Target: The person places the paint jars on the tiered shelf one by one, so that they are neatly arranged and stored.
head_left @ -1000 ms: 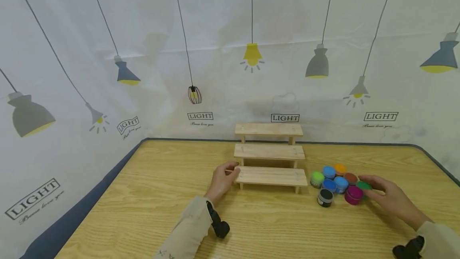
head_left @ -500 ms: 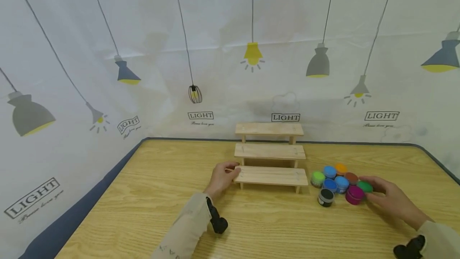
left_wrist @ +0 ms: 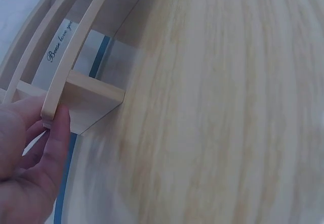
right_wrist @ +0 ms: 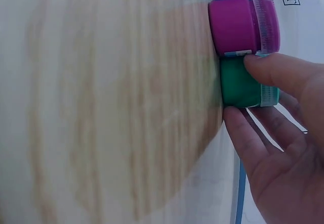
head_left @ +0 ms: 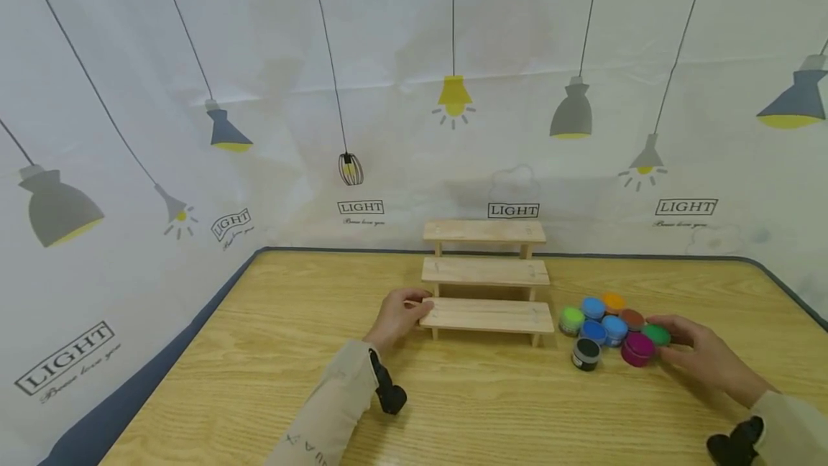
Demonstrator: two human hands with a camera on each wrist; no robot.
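Nearest the viewer, two beige sleeves reach in over the wooden counter (head_left: pixel 259 351). The right hand (head_left: pixel 708 359) lies at the right edge of a cluster of small paint pots, its grip pinching the green pot (head_left: pixel 656 335): in the right wrist view the thumb presses one side and a fingertip the other, with the pot standing on the counter. Touching that pot is the magenta pot (head_left: pixel 637 349), and just left of it stands the black pot (head_left: pixel 586 353). Behind them crowd two blue pots, a light green pot (head_left: pixel 571 321), a brown one and an orange pot (head_left: pixel 612 302).

The left hand (head_left: pixel 401 316) grips the left end of the lowest step of the wooden tiered rack (head_left: pixel 485 273), thumb on the plank's edge, fingers curled behind. The rack rises in three steps toward the lamp-printed backdrop (head_left: pixel 414 92).
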